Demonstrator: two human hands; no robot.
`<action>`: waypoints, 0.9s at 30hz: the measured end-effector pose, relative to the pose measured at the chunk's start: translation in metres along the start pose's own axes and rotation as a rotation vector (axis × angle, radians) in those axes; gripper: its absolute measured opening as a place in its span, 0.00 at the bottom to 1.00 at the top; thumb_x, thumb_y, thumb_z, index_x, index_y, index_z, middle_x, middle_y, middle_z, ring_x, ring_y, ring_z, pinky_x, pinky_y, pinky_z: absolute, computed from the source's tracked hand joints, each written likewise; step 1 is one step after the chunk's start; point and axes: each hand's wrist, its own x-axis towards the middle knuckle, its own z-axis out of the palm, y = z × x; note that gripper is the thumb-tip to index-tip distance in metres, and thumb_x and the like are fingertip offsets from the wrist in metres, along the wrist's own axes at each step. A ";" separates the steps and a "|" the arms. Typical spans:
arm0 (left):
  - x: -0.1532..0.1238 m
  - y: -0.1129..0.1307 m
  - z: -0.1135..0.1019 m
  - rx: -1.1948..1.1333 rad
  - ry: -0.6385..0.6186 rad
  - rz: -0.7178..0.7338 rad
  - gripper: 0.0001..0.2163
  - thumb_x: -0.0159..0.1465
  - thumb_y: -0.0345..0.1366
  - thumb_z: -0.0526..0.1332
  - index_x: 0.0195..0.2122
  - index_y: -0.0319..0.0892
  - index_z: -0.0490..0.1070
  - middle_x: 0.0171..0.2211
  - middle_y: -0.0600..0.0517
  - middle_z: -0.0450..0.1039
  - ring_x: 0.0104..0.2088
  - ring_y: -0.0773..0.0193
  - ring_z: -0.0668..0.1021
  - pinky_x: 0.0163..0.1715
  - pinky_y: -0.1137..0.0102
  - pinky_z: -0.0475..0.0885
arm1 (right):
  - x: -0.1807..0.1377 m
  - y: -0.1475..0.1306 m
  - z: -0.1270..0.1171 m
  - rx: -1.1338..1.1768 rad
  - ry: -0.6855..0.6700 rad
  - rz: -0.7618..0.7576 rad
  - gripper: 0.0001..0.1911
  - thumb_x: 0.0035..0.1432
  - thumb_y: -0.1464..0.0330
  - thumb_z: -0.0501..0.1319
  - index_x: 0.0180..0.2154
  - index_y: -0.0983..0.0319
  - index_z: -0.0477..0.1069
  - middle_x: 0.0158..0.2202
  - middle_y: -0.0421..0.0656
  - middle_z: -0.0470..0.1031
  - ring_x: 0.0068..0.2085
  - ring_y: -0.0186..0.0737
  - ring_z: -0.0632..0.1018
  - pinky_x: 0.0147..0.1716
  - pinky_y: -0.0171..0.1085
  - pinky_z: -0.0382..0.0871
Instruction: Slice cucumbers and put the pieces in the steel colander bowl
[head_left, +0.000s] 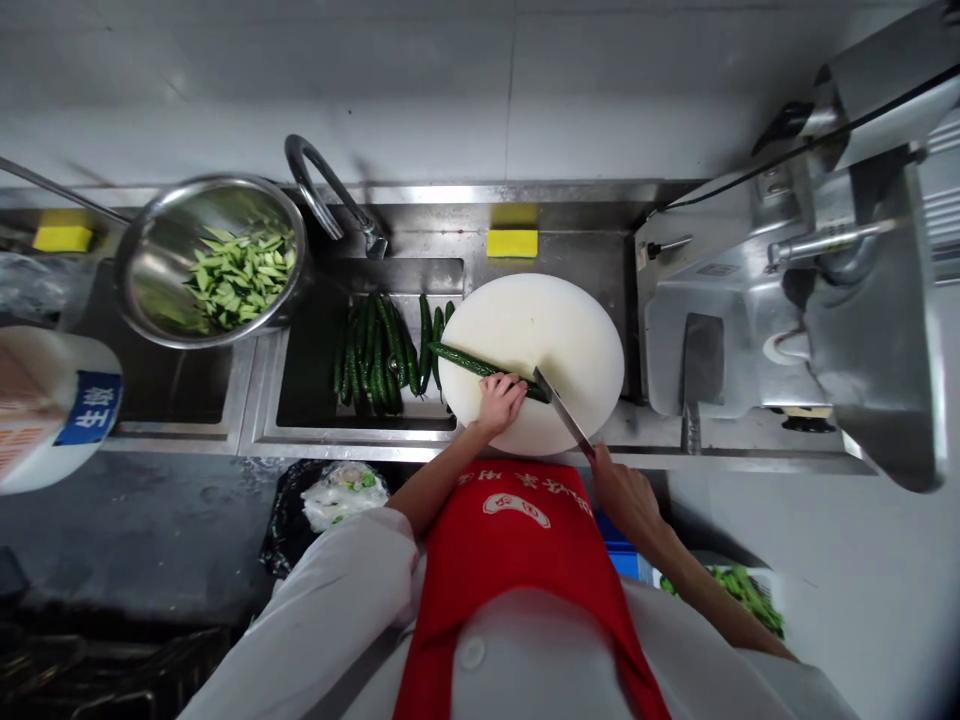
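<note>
A long green cucumber (466,360) lies slantwise across a round white cutting board (559,310). My left hand (501,402) is closed over its middle and presses it against the board. In my right hand (626,492) is the handle of a knife (564,412), its blade angled up and left. The blade's tip end is at the right part of the cucumber, just right of my left fingers. Whether the edge has gone into the cucumber I cannot tell. Several whole cucumbers (379,350) lie in the sink left of the board.
A steel bowl (139,270) of cut green pieces (244,275) stands at the left, near the faucet (330,185). A yellow sponge (512,243) lies behind the board. To the right are a steel slicing machine (862,320) and a cleaver (703,365). A black bag (281,530) hangs below the sink.
</note>
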 end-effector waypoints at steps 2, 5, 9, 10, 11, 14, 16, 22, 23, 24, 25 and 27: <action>0.001 0.000 -0.001 0.007 -0.013 -0.008 0.12 0.71 0.40 0.52 0.46 0.47 0.74 0.45 0.46 0.71 0.49 0.54 0.66 0.47 0.57 0.57 | -0.009 -0.002 -0.003 0.014 -0.007 -0.015 0.15 0.71 0.63 0.41 0.51 0.63 0.58 0.29 0.48 0.78 0.34 0.48 0.81 0.31 0.36 0.65; 0.002 0.001 -0.002 0.006 -0.047 -0.016 0.12 0.71 0.39 0.52 0.46 0.48 0.74 0.46 0.45 0.71 0.49 0.54 0.66 0.48 0.57 0.57 | -0.016 -0.007 -0.006 0.016 -0.011 -0.041 0.15 0.70 0.65 0.41 0.51 0.63 0.58 0.30 0.47 0.78 0.34 0.49 0.81 0.30 0.36 0.65; 0.000 0.003 0.000 0.001 -0.075 -0.027 0.13 0.71 0.39 0.51 0.47 0.47 0.74 0.47 0.45 0.71 0.50 0.53 0.66 0.48 0.56 0.57 | -0.008 -0.014 -0.003 0.021 -0.048 -0.035 0.14 0.70 0.66 0.42 0.52 0.63 0.58 0.31 0.47 0.77 0.36 0.48 0.81 0.31 0.36 0.65; 0.000 0.003 0.001 0.001 -0.077 -0.026 0.13 0.71 0.39 0.51 0.47 0.47 0.74 0.47 0.45 0.71 0.50 0.53 0.66 0.49 0.56 0.57 | -0.004 -0.016 -0.002 0.019 -0.062 -0.033 0.14 0.70 0.66 0.43 0.52 0.63 0.57 0.32 0.48 0.77 0.36 0.47 0.81 0.32 0.36 0.65; -0.001 0.002 0.000 0.001 -0.077 -0.024 0.13 0.71 0.39 0.51 0.47 0.47 0.74 0.47 0.45 0.71 0.50 0.53 0.66 0.49 0.56 0.57 | 0.001 -0.019 0.000 0.016 -0.070 -0.032 0.14 0.70 0.67 0.43 0.53 0.63 0.57 0.32 0.48 0.77 0.37 0.47 0.81 0.33 0.36 0.65; -0.001 -0.006 -0.004 0.000 -0.072 -0.004 0.13 0.71 0.39 0.51 0.47 0.47 0.74 0.48 0.45 0.71 0.50 0.54 0.66 0.49 0.57 0.58 | 0.015 -0.028 0.004 0.007 -0.067 -0.018 0.14 0.70 0.67 0.42 0.54 0.65 0.56 0.34 0.50 0.77 0.39 0.46 0.81 0.35 0.36 0.65; -0.001 -0.016 -0.010 0.011 -0.054 -0.007 0.13 0.71 0.39 0.50 0.47 0.47 0.74 0.48 0.45 0.71 0.50 0.54 0.66 0.49 0.57 0.58 | 0.020 -0.032 0.003 0.009 -0.064 -0.014 0.15 0.71 0.67 0.41 0.55 0.65 0.54 0.35 0.50 0.77 0.39 0.46 0.80 0.35 0.36 0.65; 0.005 -0.035 -0.021 0.044 -0.041 0.007 0.12 0.71 0.40 0.52 0.47 0.48 0.74 0.47 0.46 0.72 0.50 0.54 0.67 0.50 0.56 0.57 | 0.006 -0.033 -0.012 0.010 -0.020 -0.026 0.14 0.71 0.65 0.40 0.51 0.63 0.58 0.31 0.48 0.77 0.36 0.46 0.81 0.34 0.36 0.64; 0.005 -0.035 -0.021 0.046 -0.044 0.004 0.12 0.71 0.40 0.52 0.47 0.48 0.74 0.47 0.46 0.72 0.50 0.53 0.67 0.50 0.56 0.56 | 0.002 -0.034 -0.015 0.007 -0.013 -0.034 0.14 0.71 0.65 0.40 0.50 0.63 0.58 0.31 0.48 0.77 0.36 0.46 0.81 0.33 0.36 0.64; 0.005 -0.035 -0.021 0.046 -0.048 0.001 0.12 0.71 0.40 0.52 0.47 0.48 0.74 0.47 0.46 0.72 0.50 0.53 0.67 0.50 0.56 0.56 | -0.001 -0.036 -0.017 0.003 -0.011 -0.044 0.14 0.71 0.65 0.40 0.51 0.63 0.58 0.31 0.48 0.77 0.35 0.46 0.81 0.33 0.36 0.64; 0.006 -0.034 -0.021 0.043 -0.052 -0.002 0.12 0.71 0.40 0.52 0.47 0.48 0.74 0.47 0.45 0.72 0.50 0.53 0.67 0.50 0.56 0.56 | -0.003 -0.037 -0.018 -0.002 -0.008 -0.053 0.15 0.71 0.65 0.40 0.51 0.63 0.58 0.31 0.48 0.77 0.35 0.46 0.81 0.33 0.36 0.64; 0.006 -0.033 -0.021 0.033 -0.054 -0.007 0.13 0.71 0.40 0.52 0.47 0.48 0.74 0.47 0.45 0.72 0.50 0.53 0.67 0.50 0.55 0.57 | -0.004 -0.041 -0.020 -0.011 0.000 -0.065 0.15 0.71 0.65 0.40 0.52 0.63 0.57 0.31 0.48 0.77 0.36 0.46 0.81 0.32 0.36 0.65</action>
